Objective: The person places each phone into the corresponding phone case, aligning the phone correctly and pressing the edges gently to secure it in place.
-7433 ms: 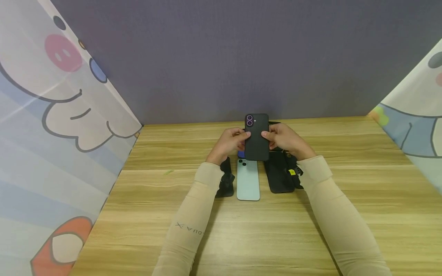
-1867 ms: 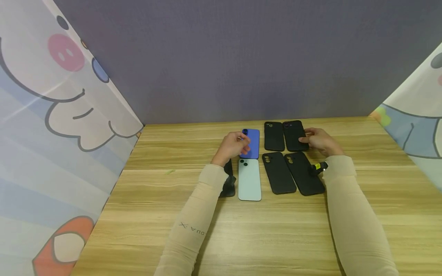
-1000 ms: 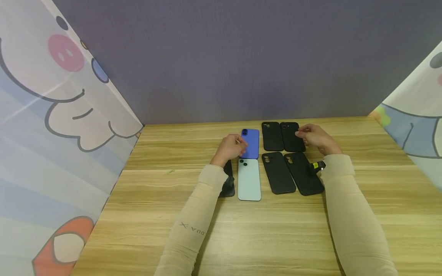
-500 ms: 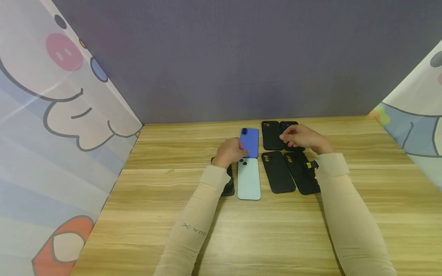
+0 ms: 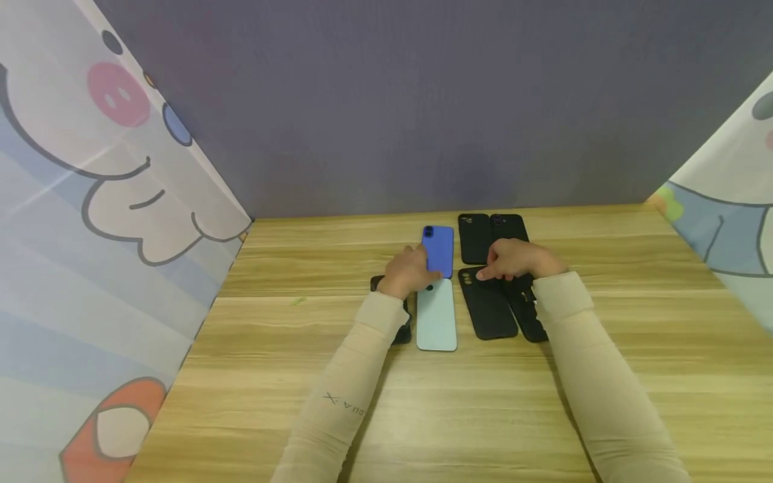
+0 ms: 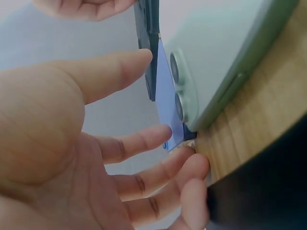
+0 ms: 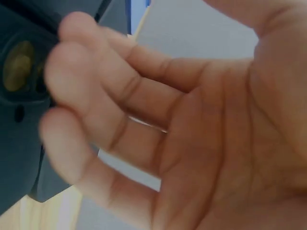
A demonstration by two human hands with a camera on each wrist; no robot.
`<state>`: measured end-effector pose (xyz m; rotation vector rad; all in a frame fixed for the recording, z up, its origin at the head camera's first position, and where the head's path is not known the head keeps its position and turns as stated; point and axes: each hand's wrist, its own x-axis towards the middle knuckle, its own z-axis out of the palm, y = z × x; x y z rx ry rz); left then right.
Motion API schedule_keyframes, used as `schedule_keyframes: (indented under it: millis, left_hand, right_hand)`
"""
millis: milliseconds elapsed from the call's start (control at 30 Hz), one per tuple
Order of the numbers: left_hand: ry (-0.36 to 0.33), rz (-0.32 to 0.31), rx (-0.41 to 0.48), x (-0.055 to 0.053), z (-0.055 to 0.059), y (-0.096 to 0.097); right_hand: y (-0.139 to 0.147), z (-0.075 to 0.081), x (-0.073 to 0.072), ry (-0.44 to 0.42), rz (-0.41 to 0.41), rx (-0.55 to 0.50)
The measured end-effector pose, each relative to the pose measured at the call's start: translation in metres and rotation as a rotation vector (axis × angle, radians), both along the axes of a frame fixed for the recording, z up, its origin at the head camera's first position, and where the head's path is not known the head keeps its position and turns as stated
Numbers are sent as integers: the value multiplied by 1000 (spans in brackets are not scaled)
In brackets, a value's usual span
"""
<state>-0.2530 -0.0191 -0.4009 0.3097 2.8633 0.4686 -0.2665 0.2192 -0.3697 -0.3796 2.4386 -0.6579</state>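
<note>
My left hand [image 5: 408, 272] hovers over the camera end of a pale green phone [image 5: 437, 318], its fingers loosely bent and thumb straight. Just beyond lies a blue phone [image 5: 439, 248]. In the left wrist view the thumb and fingers stand apart beside the pale green phone [image 6: 216, 52], with nothing between them. My right hand [image 5: 513, 258] reaches over the top of two black phone cases, the left one [image 5: 490, 312] and the right one [image 5: 527, 315]. In the right wrist view its fingers are loosely bent close to a case's camera cutout [image 7: 18, 67], and the palm is bare.
Behind the right hand lie another black phone case [image 5: 474, 238] and a phone in a black case [image 5: 507, 227] with purplish lenses. A dark phone-shaped item [image 5: 401, 335] sits partly under the left wrist. A grey wall [image 5: 386, 107] rises behind the wooden table [image 5: 290, 376].
The black-cased phone, earlier raised in both hands, now lies at the back right. Since then my right hand has left it and moved left and nearer; my left hand has lowered towards the pale green phone.
</note>
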Motion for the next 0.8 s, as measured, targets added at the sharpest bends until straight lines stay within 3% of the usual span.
schedule_keyframes:
  millis: [267,533,700,800]
  left_hand:
    - [55,30,-55,4,-7,10]
    - [30,61,-72,8,-10,16]
    - [23,32,-90,5,-4,21]
    - [14,46,-127,1,1,26]
  right_hand:
    - [-16,-2,7,-12,-17,151]
    - [-28,-12,10,99,-13,394]
    - [-30,-14,10,92,-41,424]
    - [-30,-14,9,88,-49,423]
